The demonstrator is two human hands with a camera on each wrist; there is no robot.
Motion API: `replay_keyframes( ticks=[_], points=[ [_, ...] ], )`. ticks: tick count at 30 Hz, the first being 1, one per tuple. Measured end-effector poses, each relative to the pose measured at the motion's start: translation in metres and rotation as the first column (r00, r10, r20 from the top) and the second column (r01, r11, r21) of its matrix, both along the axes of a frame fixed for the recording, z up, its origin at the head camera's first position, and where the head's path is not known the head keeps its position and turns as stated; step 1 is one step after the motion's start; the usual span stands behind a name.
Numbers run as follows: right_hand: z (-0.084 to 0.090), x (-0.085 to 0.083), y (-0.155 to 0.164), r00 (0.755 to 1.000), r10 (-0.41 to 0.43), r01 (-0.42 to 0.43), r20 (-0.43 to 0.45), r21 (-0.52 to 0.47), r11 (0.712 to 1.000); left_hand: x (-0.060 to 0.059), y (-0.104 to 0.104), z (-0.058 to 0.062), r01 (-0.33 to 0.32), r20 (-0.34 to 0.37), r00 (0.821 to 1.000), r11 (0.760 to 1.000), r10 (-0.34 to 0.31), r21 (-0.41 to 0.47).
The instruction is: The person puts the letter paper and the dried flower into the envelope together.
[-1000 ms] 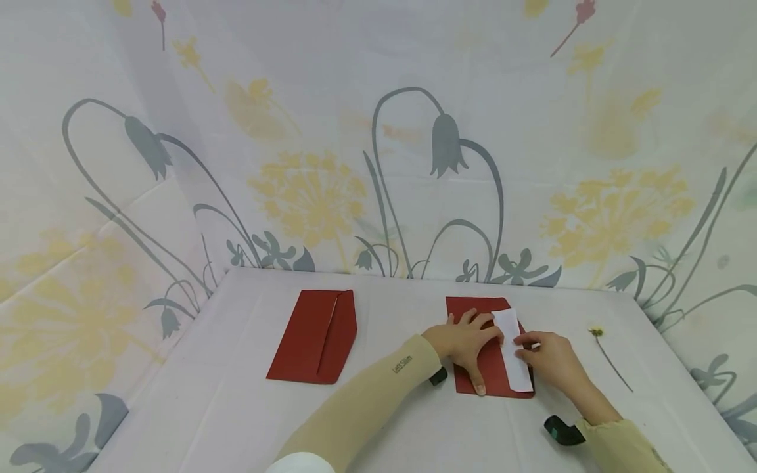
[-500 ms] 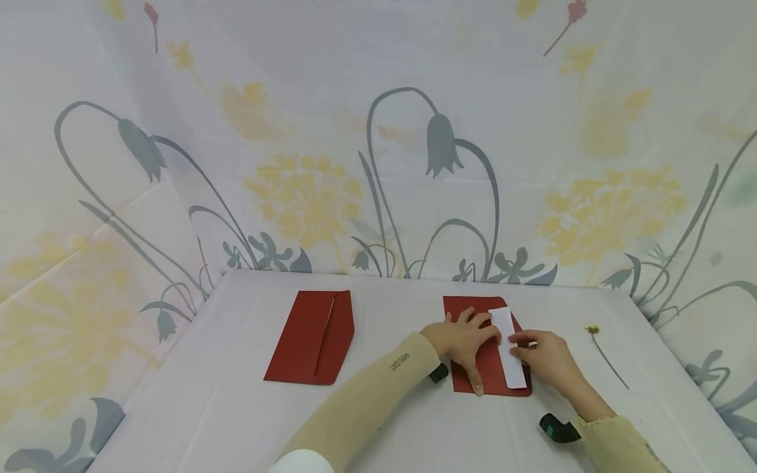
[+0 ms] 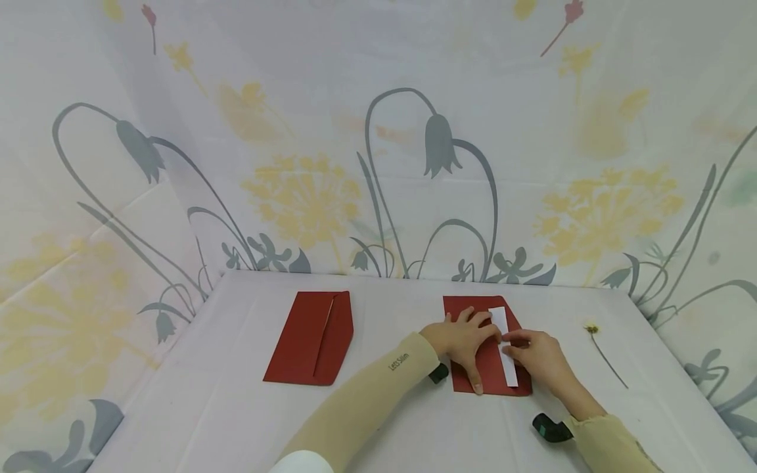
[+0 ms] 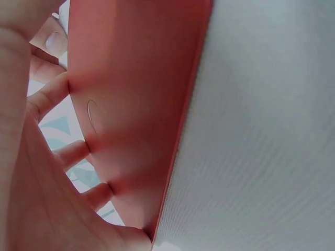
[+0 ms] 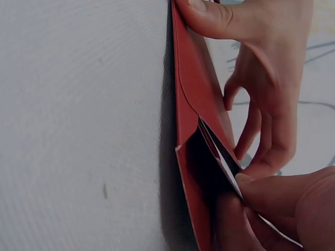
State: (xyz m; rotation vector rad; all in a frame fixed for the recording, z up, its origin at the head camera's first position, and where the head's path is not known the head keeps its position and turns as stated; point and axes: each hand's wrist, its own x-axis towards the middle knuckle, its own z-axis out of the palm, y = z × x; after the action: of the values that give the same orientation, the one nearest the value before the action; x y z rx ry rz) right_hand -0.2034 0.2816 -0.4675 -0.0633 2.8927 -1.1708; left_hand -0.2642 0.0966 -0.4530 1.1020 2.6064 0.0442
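Head view: your flat left hand [image 3: 463, 340] is pressing the red envelope [image 3: 481, 368] while your right hand [image 3: 535, 358] is pinching the white slip [image 3: 504, 348].

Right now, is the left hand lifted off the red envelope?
No, the left hand lies flat on the red envelope, fingers spread.

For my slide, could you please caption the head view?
Left hand presses a red envelope flat while the right hand pinches a white paper strip on it.
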Motion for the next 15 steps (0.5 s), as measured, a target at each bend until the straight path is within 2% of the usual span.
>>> replay_keyframes(
  ticks=[10,15],
  points=[
    [0.004,0.006,0.009,0.999,-0.031,0.031,-0.044,0.013,0.999,-0.001,-0.001,0.000,0.007,0.028,1.000,1.000,-0.007,0.019],
    [0.003,0.006,0.012,0.999,-0.027,0.027,-0.034,-0.011,1.000,-0.001,-0.003,0.000,0.009,0.036,0.999,0.999,-0.010,0.034]
  ],
)
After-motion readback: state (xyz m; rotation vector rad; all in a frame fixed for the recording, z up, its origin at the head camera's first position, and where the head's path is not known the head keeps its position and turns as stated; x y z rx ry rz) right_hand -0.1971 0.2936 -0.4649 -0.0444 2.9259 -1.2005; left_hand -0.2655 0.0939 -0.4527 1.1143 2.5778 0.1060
